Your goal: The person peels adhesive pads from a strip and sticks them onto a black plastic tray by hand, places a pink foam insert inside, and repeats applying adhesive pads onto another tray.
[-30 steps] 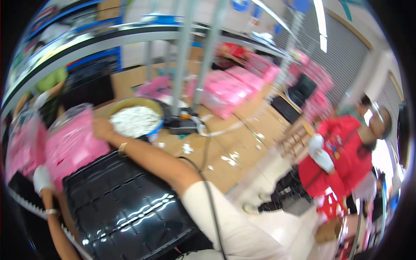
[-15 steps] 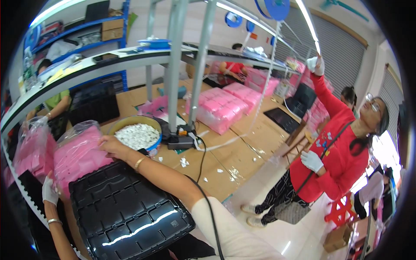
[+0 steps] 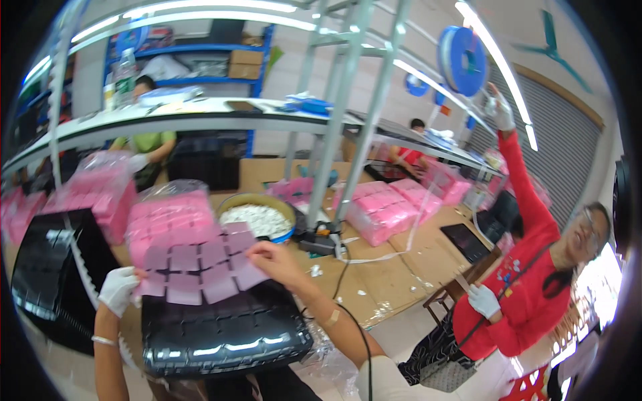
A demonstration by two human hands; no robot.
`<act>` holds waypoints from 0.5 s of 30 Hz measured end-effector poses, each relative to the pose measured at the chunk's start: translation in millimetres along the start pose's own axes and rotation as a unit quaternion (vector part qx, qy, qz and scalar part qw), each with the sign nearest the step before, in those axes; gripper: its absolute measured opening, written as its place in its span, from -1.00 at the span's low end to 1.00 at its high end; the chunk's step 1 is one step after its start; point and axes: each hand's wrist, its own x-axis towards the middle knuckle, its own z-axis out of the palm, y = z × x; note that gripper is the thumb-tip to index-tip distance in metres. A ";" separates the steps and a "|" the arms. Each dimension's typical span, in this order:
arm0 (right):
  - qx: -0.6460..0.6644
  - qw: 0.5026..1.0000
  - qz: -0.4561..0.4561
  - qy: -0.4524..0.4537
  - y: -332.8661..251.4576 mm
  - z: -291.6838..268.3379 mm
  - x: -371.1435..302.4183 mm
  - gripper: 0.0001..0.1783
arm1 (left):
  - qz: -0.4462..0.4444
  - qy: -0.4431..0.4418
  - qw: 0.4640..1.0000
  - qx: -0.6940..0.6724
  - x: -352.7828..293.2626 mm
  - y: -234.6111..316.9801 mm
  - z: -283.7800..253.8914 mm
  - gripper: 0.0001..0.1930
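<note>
A thin pink slotted sheet (image 3: pixel 183 287) stretches between my hands, over the far part of a black molded plastic tray (image 3: pixel 231 334). My left hand (image 3: pixel 119 291), in a white glove, pinches the sheet's left edge. At its right edge, the bare fingers of my right hand (image 3: pixel 279 262) are closed on it. Just behind lies a stack of pink sheets (image 3: pixel 164 212) in clear plastic. Whether the held sheet touches the tray all along, I cannot tell.
A round tub (image 3: pixel 287 212) of small white pieces stands beyond my right hand. More black trays (image 3: pixel 50 281) stand at the left. Grey metal posts (image 3: pixel 348 100) and a black cable (image 3: pixel 364 341) are close by. A person in red (image 3: pixel 515 281) reaches up at the right.
My right hand has come away from the bagged pink stack, and a pink sheet is now held between both hands above the tray. The view has turned left.
</note>
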 end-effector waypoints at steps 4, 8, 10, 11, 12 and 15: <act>-0.012 0.999 0.005 0.034 -11.9 -9.6 -66.6 -0.84 | 0.019 -0.010 0.994 0.104 -40.5 17.8 25.2 -0.82; 0.008 0.997 0.067 0.047 -28.6 3.1 -111.7 -0.85 | -0.067 -0.011 0.993 0.096 -82.4 35.0 38.0 -0.83; 0.002 0.996 0.061 0.061 -30.5 13.8 -124.2 -0.85 | -0.099 -0.012 0.992 0.075 -97.4 40.2 43.8 -0.84; -0.012 0.996 0.038 0.085 -31.5 14.4 -128.1 -0.84 | -0.100 0.005 0.991 0.092 -101.8 40.6 47.5 -0.84; -0.016 0.995 0.043 0.090 -28.2 13.3 -134.3 -0.83 | -0.099 0.006 0.992 0.077 -109.6 42.4 50.4 -0.84; -0.027 0.994 0.036 0.103 -30.3 13.2 -147.8 -0.84 | -0.096 0.005 0.992 0.083 -123.1 45.1 57.4 -0.83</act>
